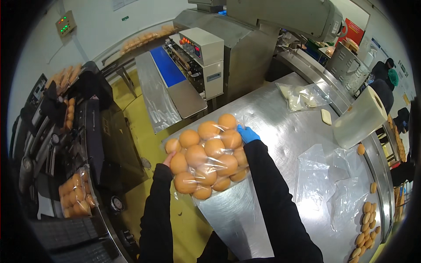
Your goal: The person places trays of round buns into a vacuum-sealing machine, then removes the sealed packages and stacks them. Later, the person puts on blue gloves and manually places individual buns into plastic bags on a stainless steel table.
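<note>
A clear plastic bag of round golden-brown buns [205, 158] is held up between my hands, over the left edge of the steel table [272, 115]. My left hand [169, 159], bare, grips the bag's left side; most of its fingers are hidden behind the bag. On the bag's upper right corner my right hand [248, 134], in a blue glove, is closed around the gathered plastic. Several buns fill the bag in rows, and its film is shiny and loose at the edges.
Ahead stands a sealing machine [203, 61] with a blue belt [168, 65]. Empty clear bags [313, 175], a large film roll [360, 118] and loose buns [367, 228] lie on the table's right. Another bag of buns [78, 195] sits on dark equipment at left.
</note>
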Tool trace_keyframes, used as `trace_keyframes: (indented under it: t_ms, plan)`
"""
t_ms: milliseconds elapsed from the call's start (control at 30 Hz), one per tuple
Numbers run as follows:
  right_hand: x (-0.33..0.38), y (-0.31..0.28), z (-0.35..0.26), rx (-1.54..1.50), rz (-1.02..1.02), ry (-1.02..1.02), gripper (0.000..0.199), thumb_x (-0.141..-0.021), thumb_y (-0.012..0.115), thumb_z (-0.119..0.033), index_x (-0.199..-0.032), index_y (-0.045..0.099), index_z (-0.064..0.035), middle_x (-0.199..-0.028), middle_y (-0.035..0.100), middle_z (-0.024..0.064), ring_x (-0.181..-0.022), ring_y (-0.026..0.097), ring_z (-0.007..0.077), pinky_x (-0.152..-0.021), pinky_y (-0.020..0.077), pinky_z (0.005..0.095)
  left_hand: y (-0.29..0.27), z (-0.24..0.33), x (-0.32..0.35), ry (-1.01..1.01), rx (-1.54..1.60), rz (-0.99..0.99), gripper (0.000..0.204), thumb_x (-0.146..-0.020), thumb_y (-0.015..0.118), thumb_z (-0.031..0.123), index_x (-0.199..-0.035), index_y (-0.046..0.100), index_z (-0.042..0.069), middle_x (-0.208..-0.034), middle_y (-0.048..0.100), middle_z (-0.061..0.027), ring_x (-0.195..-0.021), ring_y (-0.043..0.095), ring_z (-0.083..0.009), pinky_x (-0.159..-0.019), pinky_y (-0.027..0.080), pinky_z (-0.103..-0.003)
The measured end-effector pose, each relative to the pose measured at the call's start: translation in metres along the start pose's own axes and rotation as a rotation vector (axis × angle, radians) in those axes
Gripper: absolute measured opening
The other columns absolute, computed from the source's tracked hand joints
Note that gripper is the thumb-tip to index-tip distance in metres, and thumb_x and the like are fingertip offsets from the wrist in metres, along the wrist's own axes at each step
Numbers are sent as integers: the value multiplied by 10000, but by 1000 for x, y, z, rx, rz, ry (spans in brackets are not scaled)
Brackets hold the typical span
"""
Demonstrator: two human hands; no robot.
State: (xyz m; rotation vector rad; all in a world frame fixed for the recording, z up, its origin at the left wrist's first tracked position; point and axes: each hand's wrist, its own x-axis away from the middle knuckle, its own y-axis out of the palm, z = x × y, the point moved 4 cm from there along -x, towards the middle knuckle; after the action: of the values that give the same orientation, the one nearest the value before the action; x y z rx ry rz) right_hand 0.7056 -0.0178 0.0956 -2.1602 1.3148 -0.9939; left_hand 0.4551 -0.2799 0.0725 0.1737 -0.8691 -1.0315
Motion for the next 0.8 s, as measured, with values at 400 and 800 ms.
trace_keyframes:
  t_ms: [400, 800]
  plan:
    - [122, -139, 69, 99, 769, -52, 559, -756, 499, -447, -1190, 420, -105, -1132, 468, 163, -1089, 392, 316, -918, 299, 412, -63, 4, -1, 67, 63, 225, 414, -792, 493, 404, -1066, 479, 95, -896, 562, -72, -771, 558, -197, -691, 467, -350]
    - [482, -111, 321, 366, 755, 598, 598, -767, 466, -371, -1267, 284, -98, -1261, 321, 210, -1155, 287, 389, -971, 237, 414, 173, -100, 40, 1106, -589, -127, 235, -692, 548, 0, -922, 504, 18, -872, 500, -48, -746, 480, -133, -666, 425, -244]
